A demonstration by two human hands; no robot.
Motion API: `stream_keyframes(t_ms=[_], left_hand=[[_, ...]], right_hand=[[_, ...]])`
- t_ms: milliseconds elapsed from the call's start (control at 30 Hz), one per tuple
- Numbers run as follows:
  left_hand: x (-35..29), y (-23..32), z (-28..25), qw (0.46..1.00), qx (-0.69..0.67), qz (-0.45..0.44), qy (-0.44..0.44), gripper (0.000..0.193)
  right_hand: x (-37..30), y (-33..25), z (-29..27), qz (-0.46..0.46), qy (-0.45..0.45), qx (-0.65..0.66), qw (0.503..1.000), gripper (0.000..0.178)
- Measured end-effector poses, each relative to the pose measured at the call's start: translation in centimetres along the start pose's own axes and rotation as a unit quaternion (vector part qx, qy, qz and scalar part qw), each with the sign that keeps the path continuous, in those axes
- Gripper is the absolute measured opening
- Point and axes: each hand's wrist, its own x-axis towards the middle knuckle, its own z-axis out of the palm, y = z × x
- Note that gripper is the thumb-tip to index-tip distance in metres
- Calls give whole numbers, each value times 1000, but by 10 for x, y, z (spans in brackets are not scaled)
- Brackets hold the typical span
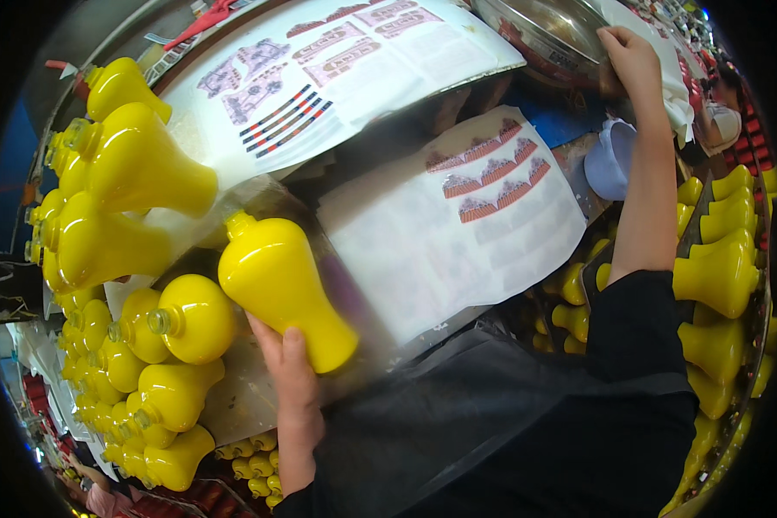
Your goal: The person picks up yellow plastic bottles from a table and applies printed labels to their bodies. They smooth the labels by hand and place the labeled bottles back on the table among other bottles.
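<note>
My left hand [292, 363] is wrapped round the lower part of a glossy yellow bottle [276, 272]. The bottle has a rounded shoulder, a narrow waist and a short neck, and it tilts with the neck toward the upper left. At the upper right, my right hand [634, 65] is at the rim of a round metal basin [552, 43], fingers curled. Whatever those fingers hold, if anything, is hidden. Between my hands lies a white decal sheet [406, 250] with several curved red-and-purple strips. Beyond it is a larger sheet [337, 78] with purple motifs and dark banded strips.
Many yellow bottles [194, 319] crowd the left side, some lying on others. More yellow bottles [716, 276] fill racks to the right. A pale lilac bucket [611, 160] stands by my right forearm. Another person [721, 116] is at the far right edge.
</note>
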Motion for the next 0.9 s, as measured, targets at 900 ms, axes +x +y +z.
stream_keyframes(t_ms=[900], left_hand=[[4,-9,-1,988,111,111,0,75]], right_hand=[[-218,-49,0,-55,-241,147,958,24]])
